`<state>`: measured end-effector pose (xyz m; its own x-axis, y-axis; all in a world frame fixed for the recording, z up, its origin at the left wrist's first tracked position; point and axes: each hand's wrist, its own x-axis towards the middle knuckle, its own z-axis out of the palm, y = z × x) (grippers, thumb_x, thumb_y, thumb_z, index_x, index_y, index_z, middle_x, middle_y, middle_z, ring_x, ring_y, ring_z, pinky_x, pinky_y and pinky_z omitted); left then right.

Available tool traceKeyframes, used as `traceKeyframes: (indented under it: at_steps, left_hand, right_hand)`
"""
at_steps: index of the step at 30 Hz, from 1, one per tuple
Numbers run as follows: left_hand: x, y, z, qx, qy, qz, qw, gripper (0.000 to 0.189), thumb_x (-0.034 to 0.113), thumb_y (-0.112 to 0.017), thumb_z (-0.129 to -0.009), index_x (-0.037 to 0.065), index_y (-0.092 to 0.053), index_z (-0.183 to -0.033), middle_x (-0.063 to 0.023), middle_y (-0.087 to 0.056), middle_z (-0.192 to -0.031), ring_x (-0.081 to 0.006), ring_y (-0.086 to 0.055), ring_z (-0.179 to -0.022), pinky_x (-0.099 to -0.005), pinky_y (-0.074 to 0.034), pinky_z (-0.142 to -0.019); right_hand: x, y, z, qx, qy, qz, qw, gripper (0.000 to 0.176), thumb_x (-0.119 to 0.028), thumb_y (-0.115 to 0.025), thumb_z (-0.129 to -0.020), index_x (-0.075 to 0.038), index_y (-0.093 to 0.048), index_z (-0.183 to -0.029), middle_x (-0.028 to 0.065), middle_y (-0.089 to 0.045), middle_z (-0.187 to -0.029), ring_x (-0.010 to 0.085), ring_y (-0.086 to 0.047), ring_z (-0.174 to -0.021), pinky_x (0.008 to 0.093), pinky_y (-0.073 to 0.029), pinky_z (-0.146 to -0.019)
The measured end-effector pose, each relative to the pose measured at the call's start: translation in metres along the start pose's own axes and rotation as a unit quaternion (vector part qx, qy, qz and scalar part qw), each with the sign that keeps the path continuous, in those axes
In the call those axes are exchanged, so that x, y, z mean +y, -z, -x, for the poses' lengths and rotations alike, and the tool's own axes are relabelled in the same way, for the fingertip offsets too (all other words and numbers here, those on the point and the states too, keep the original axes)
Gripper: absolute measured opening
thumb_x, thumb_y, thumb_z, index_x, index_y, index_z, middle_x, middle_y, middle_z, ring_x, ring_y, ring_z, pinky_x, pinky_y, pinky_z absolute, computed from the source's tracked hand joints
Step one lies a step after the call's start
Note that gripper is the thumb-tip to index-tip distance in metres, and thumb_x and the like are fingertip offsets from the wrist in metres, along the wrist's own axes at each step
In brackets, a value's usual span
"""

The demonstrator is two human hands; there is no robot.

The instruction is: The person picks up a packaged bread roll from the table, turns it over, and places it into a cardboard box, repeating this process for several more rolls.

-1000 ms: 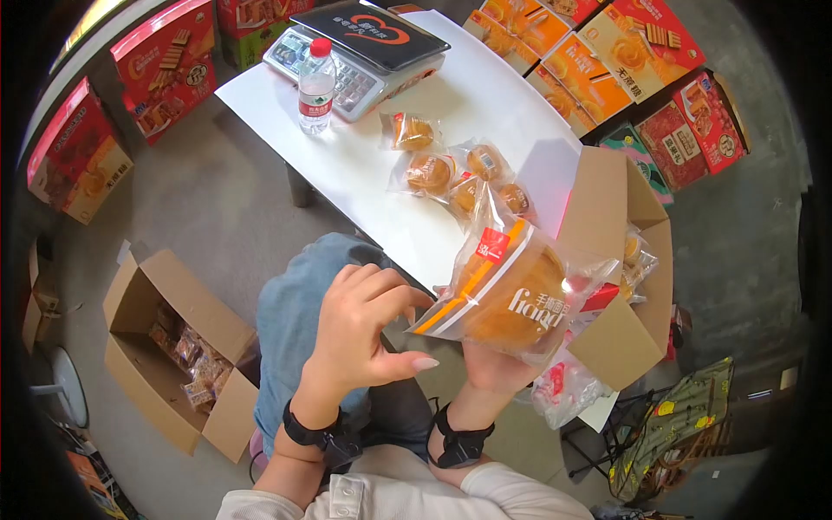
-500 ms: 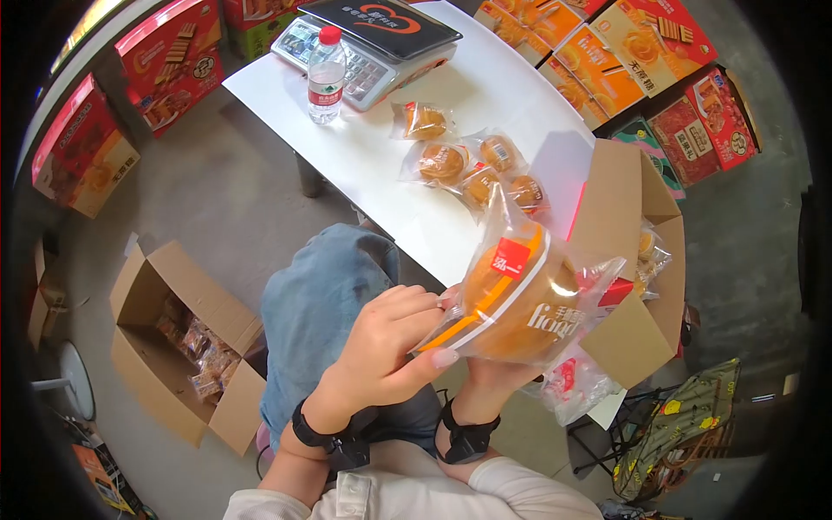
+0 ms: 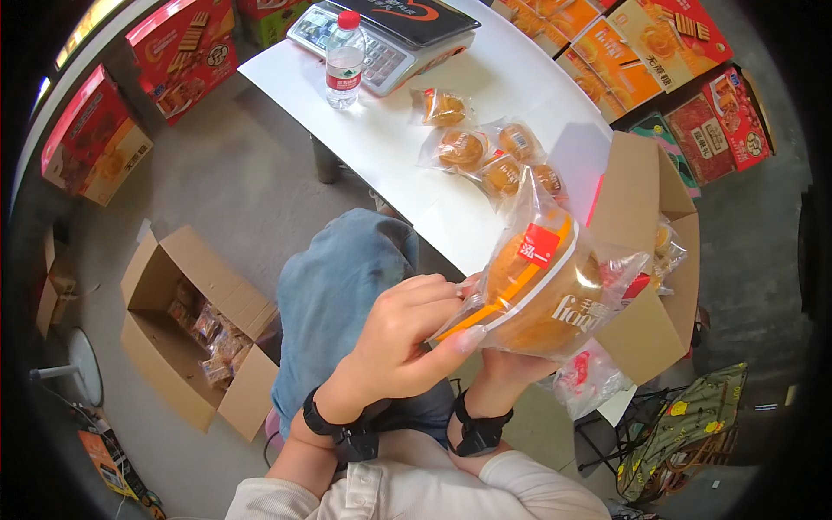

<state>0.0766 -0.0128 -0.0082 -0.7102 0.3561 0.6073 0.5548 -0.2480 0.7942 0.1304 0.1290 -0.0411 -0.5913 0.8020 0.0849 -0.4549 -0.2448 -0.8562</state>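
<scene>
A round bread bun in a clear wrapper (image 3: 542,286), printed with an orange stripe and a red label, is held up close over my lap. My left hand (image 3: 403,334) pinches the left edge of its wrapper between thumb and fingers. From below and behind, my right hand (image 3: 511,368) supports the package; its fingers are mostly hidden by it. Beyond, on the white table (image 3: 416,182), lie several smaller-looking wrapped buns (image 3: 464,149) in a loose group.
A scale (image 3: 390,48) and a water bottle (image 3: 345,65) stand at the table's far end. To the right is an open carton (image 3: 628,191) with wrapped buns inside. Another open carton (image 3: 173,368) with wrapped snacks sits on the floor at left. A folding chair (image 3: 685,425) is at lower right.
The whole view has shifted slightly, so everything appears a little further right and mostly higher. Both hands keep the same hold on the wrapped bun.
</scene>
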Motion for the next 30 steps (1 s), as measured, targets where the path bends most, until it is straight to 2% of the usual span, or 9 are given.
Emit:
traceKeyframes:
  at_steps: [2,3,5,9,11,18,22,28,30]
  left_hand:
    - [-0.001,0.0,0.001,0.001,-0.005,0.001,1.0,0.017,0.013,-0.057,-0.076,-0.003,-0.055,-0.071,-0.012,-0.043,-0.059,-0.0255,-0.04,-0.053,-0.0333,-0.033,-0.051]
    - [-0.001,0.0,0.001,0.002,-0.012,0.003,1.0,0.017,0.013,-0.056,-0.076,-0.003,-0.055,-0.071,-0.0118,-0.043,-0.059,-0.0253,-0.04,-0.053,-0.0332,-0.033,-0.05]
    - [0.0,0.002,0.001,-0.001,-0.008,0.002,1.0,0.016,0.013,-0.057,-0.076,-0.003,-0.055,-0.071,-0.0117,-0.043,-0.059,-0.0252,-0.04,-0.053,-0.0332,-0.033,-0.05]
    - [0.0,0.003,0.002,-0.004,-0.003,-0.002,1.0,0.016,0.012,-0.057,-0.075,-0.003,-0.055,-0.069,-0.0115,-0.043,-0.059,-0.0249,-0.04,-0.052,-0.0332,-0.033,-0.05]
    - [0.0,0.003,0.002,-0.001,-0.002,-0.004,1.0,0.017,0.012,-0.057,-0.075,-0.003,-0.055,-0.069,-0.0116,-0.043,-0.059,-0.0249,-0.04,-0.052,-0.0333,-0.033,-0.05]
    - [0.0,0.005,0.003,0.002,0.0,-0.007,1.0,0.018,0.014,-0.057,-0.076,-0.003,-0.055,-0.07,-0.0116,-0.044,-0.059,-0.0253,-0.04,-0.052,-0.0336,-0.033,-0.05]
    - [0.001,0.005,0.003,0.001,0.006,0.002,1.0,0.018,0.014,-0.057,-0.077,-0.003,-0.055,-0.07,-0.0115,-0.044,-0.059,-0.0256,-0.041,-0.053,-0.0338,-0.033,-0.051]
    - [-0.005,0.007,0.006,0.026,-0.031,-0.01,0.999,0.032,0.028,-0.05,-0.082,-0.001,-0.055,-0.068,-0.0101,-0.046,-0.059,-0.0247,-0.043,-0.054,-0.0335,-0.034,-0.051]
    - [-0.004,0.017,0.007,0.066,0.031,-0.014,0.997,0.041,0.036,-0.042,-0.085,0.001,-0.056,-0.068,-0.0081,-0.049,-0.06,-0.0222,-0.044,-0.055,-0.0322,-0.034,-0.054]
  right_hand:
    - [-0.004,0.0,0.0,0.017,-0.086,-0.158,0.984,0.087,-0.021,-0.082,-0.056,0.001,-0.035,-0.125,0.0154,-0.049,-0.119,0.0243,-0.052,-0.104,0.0375,-0.045,-0.085]
    - [0.0,0.006,-0.002,0.017,-0.087,-0.159,0.983,0.087,-0.021,-0.082,-0.056,0.001,-0.035,-0.125,0.0154,-0.049,-0.119,0.0243,-0.052,-0.104,0.0375,-0.045,-0.085]
    - [0.013,0.022,-0.004,-0.074,0.029,0.055,0.995,0.073,-0.027,-0.072,-0.069,0.0,-0.035,-0.126,0.0161,-0.048,-0.12,0.0256,-0.052,-0.106,0.0388,-0.046,-0.086]
    - [0.008,0.014,-0.001,-0.098,0.044,0.076,0.991,0.058,-0.032,-0.055,-0.082,0.0,-0.035,-0.127,0.0172,-0.047,-0.121,0.0268,-0.051,-0.107,0.04,-0.046,-0.087]
    - [0.001,0.003,0.002,-0.109,-0.008,-0.042,0.993,0.053,-0.036,-0.04,-0.089,-0.001,-0.034,-0.128,0.0177,-0.046,-0.123,0.0275,-0.051,-0.107,0.0417,-0.046,-0.087]
    - [-0.008,-0.008,0.002,-0.092,-0.067,-0.097,0.989,0.054,-0.04,-0.033,-0.091,-0.001,-0.034,-0.128,0.0174,-0.044,-0.125,0.0294,-0.05,-0.109,0.0433,-0.045,-0.089]
    - [-0.008,-0.008,0.002,-0.131,-0.086,-0.182,0.971,0.053,-0.039,-0.033,-0.091,-0.001,-0.034,-0.128,0.0178,-0.044,-0.125,0.03,-0.049,-0.11,0.0438,-0.043,-0.091]
    - [-0.007,-0.008,0.0,-0.127,-0.073,-0.156,0.977,0.052,-0.038,-0.033,-0.091,-0.001,-0.035,-0.127,0.0183,-0.045,-0.124,0.0307,-0.049,-0.11,0.0448,-0.042,-0.092]
    - [-0.008,-0.006,-0.001,-0.122,-0.078,-0.163,0.976,0.052,-0.037,-0.033,-0.091,0.0,-0.035,-0.127,0.0186,-0.045,-0.124,0.0309,-0.05,-0.109,0.045,-0.042,-0.092]
